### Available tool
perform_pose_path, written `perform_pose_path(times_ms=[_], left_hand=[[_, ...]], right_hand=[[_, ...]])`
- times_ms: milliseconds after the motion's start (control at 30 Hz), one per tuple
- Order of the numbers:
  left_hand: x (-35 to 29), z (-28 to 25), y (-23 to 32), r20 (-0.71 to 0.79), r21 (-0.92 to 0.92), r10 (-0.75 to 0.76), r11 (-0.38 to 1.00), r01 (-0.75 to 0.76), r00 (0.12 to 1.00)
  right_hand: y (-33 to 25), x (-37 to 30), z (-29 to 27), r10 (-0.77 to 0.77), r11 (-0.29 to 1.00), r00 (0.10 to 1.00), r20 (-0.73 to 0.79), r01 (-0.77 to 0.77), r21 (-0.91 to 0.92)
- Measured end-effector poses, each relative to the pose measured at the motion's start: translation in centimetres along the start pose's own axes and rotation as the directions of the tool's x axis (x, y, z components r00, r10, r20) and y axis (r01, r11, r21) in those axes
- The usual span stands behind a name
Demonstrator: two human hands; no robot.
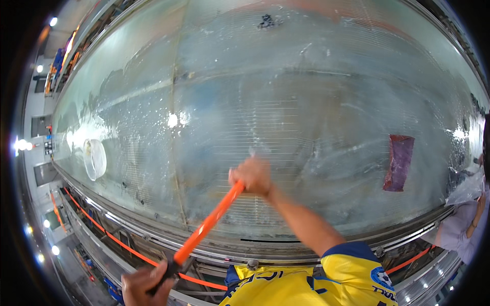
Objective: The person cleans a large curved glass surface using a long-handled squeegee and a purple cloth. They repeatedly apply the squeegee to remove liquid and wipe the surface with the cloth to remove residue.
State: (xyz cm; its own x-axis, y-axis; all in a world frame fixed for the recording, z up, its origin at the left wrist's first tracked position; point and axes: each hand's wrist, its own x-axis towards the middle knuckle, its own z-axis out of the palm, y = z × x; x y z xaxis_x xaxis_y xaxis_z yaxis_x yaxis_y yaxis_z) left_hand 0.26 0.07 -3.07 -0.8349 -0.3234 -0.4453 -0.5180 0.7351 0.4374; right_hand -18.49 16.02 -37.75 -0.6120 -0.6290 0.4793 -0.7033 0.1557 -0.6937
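My left hand (148, 283), at the lower left, is wrapped round the black grip of an orange pole (212, 219). The pole slants up and to the right over the near edge of a large, wet, glassy table (306, 117). My right hand (252, 176) closes round the pole's far end, with the right arm stretched out over the table. Whatever lies beyond that hand on the pole is hidden, so the tool's kind does not show.
A round white tub (95, 159) stands at the table's left. Towards the right lies a dark red rectangular piece (399, 163). Dark bits (266, 21) sit at the far side. A person in pale clothing (464, 224) holds clear plastic at the right. Metal rails edge the table.
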Motion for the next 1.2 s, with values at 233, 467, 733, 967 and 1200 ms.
perform_pose_path(times_ms=[233,467,733,967,1200], left_hand=[[5.4,-3.4,1.7,-0.041,0.005,0.008,1.000,-0.008,0.999],[10.3,-5.4,4.8,0.170,0.176,-0.255,0.958,0.226,0.952],[16.9,-2.1,4.8,-0.122,-0.012,-0.053,0.999,0.052,0.991],[-0.7,-2.3,-3.0,-0.120,0.188,0.058,0.982,-0.035,0.991],[-16.8,-2.5,-10.3,-0.036,0.217,-0.202,0.955,0.205,0.979]], right_hand=[[4.5,7.6,3.7,-0.014,0.999,0.992,-0.126,0.020,0.044],[8.4,13.8,3.3,-0.065,0.995,0.987,-0.148,0.076,0.069],[15.3,19.7,0.4,0.003,0.994,0.999,-0.053,-0.009,-0.111],[-2.1,4.5,3.9,0.033,0.990,0.988,-0.150,-0.012,0.142],[-17.5,-6.3,10.5,0.066,0.936,0.992,0.103,-0.097,0.337]])
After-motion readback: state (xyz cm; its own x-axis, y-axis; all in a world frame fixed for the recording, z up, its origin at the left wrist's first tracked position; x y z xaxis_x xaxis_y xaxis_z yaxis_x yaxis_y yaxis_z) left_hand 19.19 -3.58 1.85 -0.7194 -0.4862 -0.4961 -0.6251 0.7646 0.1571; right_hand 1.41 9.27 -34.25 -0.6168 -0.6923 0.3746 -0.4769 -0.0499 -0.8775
